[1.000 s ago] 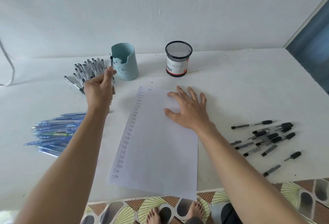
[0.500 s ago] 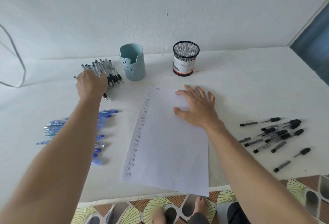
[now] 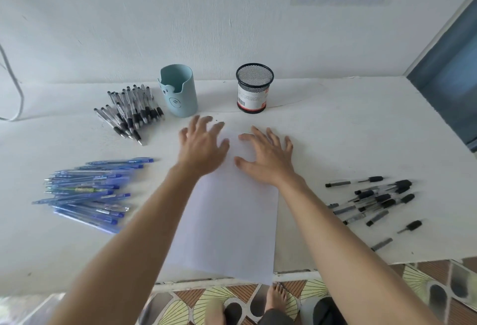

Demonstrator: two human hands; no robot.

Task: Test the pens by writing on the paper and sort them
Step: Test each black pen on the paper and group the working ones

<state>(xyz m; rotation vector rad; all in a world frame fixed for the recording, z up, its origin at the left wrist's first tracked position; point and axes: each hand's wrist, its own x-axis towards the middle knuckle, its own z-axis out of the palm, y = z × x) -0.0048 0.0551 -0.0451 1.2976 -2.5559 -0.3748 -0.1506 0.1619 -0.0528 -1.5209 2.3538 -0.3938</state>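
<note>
A white sheet of paper (image 3: 229, 226) lies in the middle of the white table (image 3: 335, 128). My left hand (image 3: 202, 145) hovers over the sheet's top left corner with spread fingers, blurred, holding nothing. My right hand (image 3: 265, 155) rests flat on the top right part of the sheet. A pile of clear pens with black grips (image 3: 130, 112) lies at the back left. A heap of blue pens (image 3: 90, 193) sits at the left. Black pens and loose pen parts (image 3: 374, 200) are scattered at the right.
A light blue pen holder (image 3: 178, 90) and a black mesh cup (image 3: 254, 88) stand at the back by the wall. A grey cable (image 3: 13, 87) hangs at the far left. The table's front edge is near me, with my bare feet (image 3: 277, 299) on patterned floor tiles below.
My left hand let go of the pen at the black-grip pile and swung right over the paper's top left. The right hand stayed on the sheet.
</note>
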